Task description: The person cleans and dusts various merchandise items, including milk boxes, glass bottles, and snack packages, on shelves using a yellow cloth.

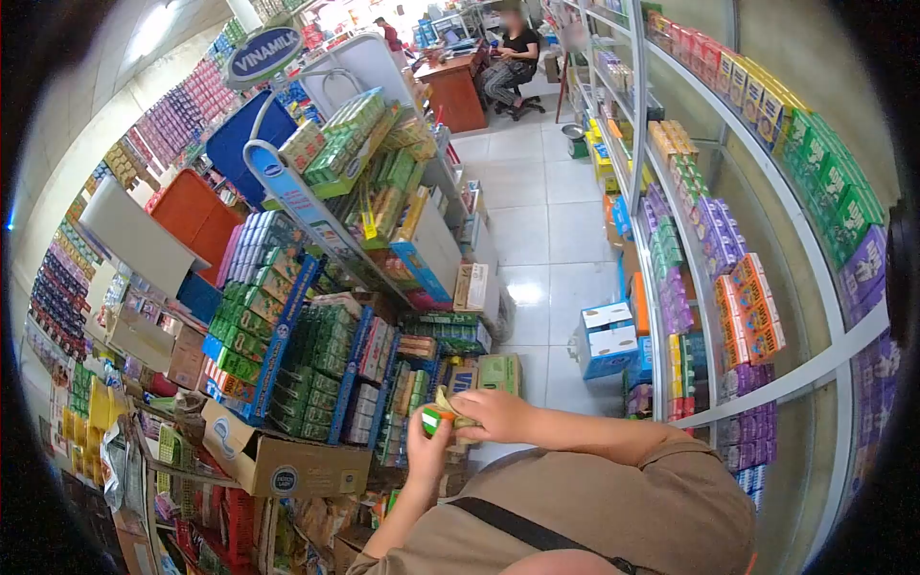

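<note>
My left hand [425,453] is closed around a small green, white and orange box [430,421], held in front of my chest. Beside it, my right hand [500,418] grips a crumpled yellowish cloth [443,399] that lies against the box. Both hands are close together, and some fingertips are hidden. Below and to the left of them, green drink cartons [321,340] are stacked in blue-edged rows. An opened brown cardboard box [297,462] is left of my left forearm.
A glass-front shelf [635,125] with cartons runs along the right. A blue and white box [608,339] stands on the tiled floor [548,230]. At the far end, a person [515,59] sits beside a wooden desk [454,94]. A Vinamilk display rack [331,230] rises ahead on the left.
</note>
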Demonstrator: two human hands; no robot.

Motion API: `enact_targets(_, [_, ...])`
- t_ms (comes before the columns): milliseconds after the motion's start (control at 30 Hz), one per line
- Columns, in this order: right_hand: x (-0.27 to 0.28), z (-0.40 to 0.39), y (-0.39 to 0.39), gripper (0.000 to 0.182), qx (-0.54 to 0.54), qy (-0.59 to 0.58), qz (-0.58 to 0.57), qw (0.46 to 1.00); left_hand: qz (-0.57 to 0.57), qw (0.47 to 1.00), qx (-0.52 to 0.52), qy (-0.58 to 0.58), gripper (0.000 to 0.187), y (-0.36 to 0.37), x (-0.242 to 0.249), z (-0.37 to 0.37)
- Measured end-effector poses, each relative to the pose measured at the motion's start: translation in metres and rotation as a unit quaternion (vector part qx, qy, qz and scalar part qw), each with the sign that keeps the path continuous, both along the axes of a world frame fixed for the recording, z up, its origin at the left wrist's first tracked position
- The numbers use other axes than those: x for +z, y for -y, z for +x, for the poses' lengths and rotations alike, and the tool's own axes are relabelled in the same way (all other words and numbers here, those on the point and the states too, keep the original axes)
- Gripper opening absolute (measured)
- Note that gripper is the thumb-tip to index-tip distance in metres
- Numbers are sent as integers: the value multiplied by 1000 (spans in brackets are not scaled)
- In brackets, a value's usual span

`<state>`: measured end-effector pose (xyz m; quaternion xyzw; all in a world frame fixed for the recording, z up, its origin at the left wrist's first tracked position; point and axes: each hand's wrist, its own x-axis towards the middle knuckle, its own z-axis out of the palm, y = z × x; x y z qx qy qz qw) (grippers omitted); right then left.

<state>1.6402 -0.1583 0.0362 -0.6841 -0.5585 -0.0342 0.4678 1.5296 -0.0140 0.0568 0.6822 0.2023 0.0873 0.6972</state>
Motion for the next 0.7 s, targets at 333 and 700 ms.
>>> enact_targets(333, [16, 45, 71, 37, -33, 60, 18, 997, -6, 993, 21, 112, 40, 56, 28, 35])
enact_targets(700, [18, 51, 113, 34, -24, 3, -8, 1000, 56, 993, -16, 100, 58, 116, 40, 41])
